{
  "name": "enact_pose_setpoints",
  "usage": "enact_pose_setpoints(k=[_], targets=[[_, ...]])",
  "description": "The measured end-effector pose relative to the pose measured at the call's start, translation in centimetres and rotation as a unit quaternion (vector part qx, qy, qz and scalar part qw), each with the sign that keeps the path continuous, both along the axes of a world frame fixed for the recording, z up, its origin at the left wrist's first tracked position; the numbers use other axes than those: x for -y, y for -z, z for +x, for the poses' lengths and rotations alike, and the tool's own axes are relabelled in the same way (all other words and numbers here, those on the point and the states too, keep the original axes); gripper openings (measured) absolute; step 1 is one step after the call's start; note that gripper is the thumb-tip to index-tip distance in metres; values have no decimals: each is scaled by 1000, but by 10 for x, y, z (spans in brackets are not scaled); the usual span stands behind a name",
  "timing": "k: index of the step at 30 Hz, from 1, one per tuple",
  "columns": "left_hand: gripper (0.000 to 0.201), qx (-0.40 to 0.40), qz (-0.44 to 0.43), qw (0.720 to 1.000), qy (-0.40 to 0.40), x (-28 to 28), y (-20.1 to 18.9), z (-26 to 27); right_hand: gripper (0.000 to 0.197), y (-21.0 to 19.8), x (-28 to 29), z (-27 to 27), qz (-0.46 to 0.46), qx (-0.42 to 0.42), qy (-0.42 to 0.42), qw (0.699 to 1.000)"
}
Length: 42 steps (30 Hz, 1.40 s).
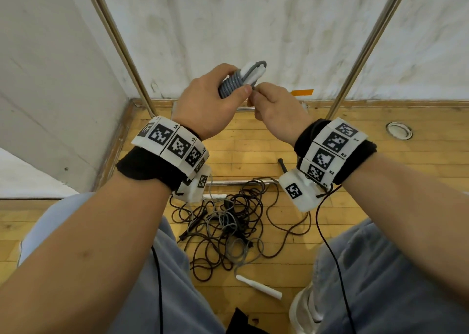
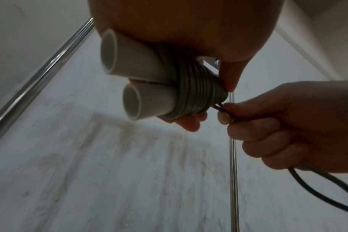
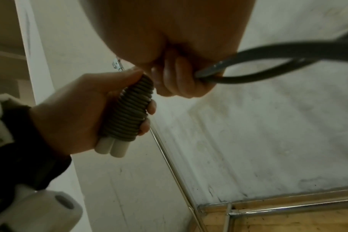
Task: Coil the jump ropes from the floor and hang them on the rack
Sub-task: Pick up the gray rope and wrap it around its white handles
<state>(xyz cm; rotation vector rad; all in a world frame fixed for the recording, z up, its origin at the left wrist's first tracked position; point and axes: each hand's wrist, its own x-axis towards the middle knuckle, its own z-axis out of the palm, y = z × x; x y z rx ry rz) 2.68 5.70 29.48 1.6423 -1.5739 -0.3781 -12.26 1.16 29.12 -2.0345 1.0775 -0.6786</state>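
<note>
My left hand (image 1: pixel 215 97) grips a grey jump rope (image 1: pixel 232 86) wound tightly round its two white handles (image 2: pixel 137 67), held up in front of the wall. My right hand (image 1: pixel 269 102) pinches the rope's loose end (image 2: pixel 218 108) right beside the coil; a loop of that cord (image 3: pixel 268 66) trails out of its fist. In the right wrist view the coil (image 3: pixel 127 109) sits in my left palm with the handle ends (image 3: pixel 113 149) poking out below. More ropes lie tangled on the floor (image 1: pixel 228 222) between my knees.
Two slanted chrome rack posts (image 1: pixel 119 46) (image 1: pixel 370 46) frame my hands, with low rails (image 1: pixel 241 181) near the wooden floor. A loose white handle (image 1: pixel 258 286) and a black handle (image 1: pixel 282 165) lie by the tangle. A round floor fitting (image 1: pixel 399 130) sits at right.
</note>
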Motion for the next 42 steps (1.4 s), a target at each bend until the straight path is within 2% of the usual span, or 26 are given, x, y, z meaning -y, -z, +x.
enact_pose_setpoints(k=[6, 12, 19, 23, 26, 29, 32, 37, 42], targets=[[33, 105, 49, 993, -8, 7, 14, 9, 36, 7, 3, -3, -95, -148, -37, 984], [32, 170, 72, 983, -13, 13, 26, 12, 42, 6, 6, -6, -144, -235, -69, 959], [40, 217, 136, 967, 11, 19, 35, 9, 37, -1, 3, -18, -161, -301, -101, 934], [27, 233, 188, 952, 64, 18, 36, 1, 23, -6, 1, -28, -156, -311, -115, 930], [18, 238, 209, 942, 113, 16, 38, -6, 21, -7, 3, -30, -170, -309, -111, 929], [30, 226, 219, 938, 146, 11, 36, -13, 31, -4, 5, -31, -190, -296, -103, 930], [38, 209, 192, 943, 171, 5, 32, -18, 31, -4, 10, -32, -207, -261, -74, 940], [36, 187, 128, 964, 138, 1, 26, -22, 28, -5, 18, -34, -125, -126, 0, 984], [27, 119, 77, 982, 125, -4, 23, -25, 41, -2, 28, -38, -25, -15, 33, 999]])
